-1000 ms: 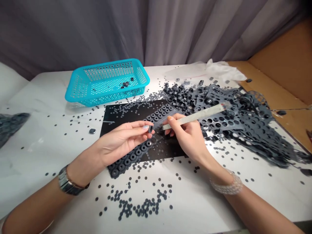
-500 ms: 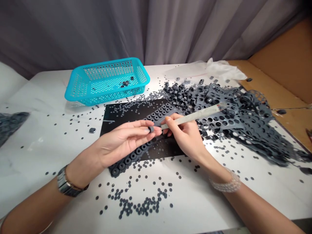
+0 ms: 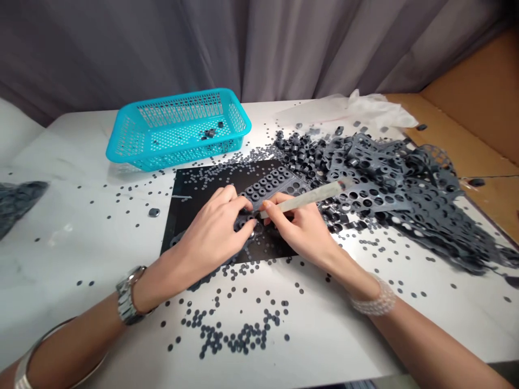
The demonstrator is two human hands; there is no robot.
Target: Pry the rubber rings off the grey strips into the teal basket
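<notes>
My left hand [image 3: 217,227] is turned palm down over a dark rubber sheet with rows of raised rings [image 3: 265,183]. Its thumb and index finger close on the sheet's rings, while the other fingers curl out of sight beneath the hand. My right hand [image 3: 302,221] grips a pale flat stick-like tool [image 3: 312,195] like a pen. The tool's lower end meets the sheet close to my left fingertips; the tip itself is hard to make out. Below the sheet lies a black mat [image 3: 184,189] on the white table.
A turquoise basket [image 3: 178,153] holding a few dark pieces stands at the back left. Small rings [image 3: 302,151] and punched-out sheets [image 3: 377,173] pile up on the right. Little dark discs [image 3: 235,340] are scattered around. Clear plastic [image 3: 377,111] lies at the back; a dark bundle [image 3: 20,202] sits far left.
My left hand has turned from palm up to palm down and moved onto the sheet. The small dark ring it held no longer shows. The tool has shifted slightly left.
</notes>
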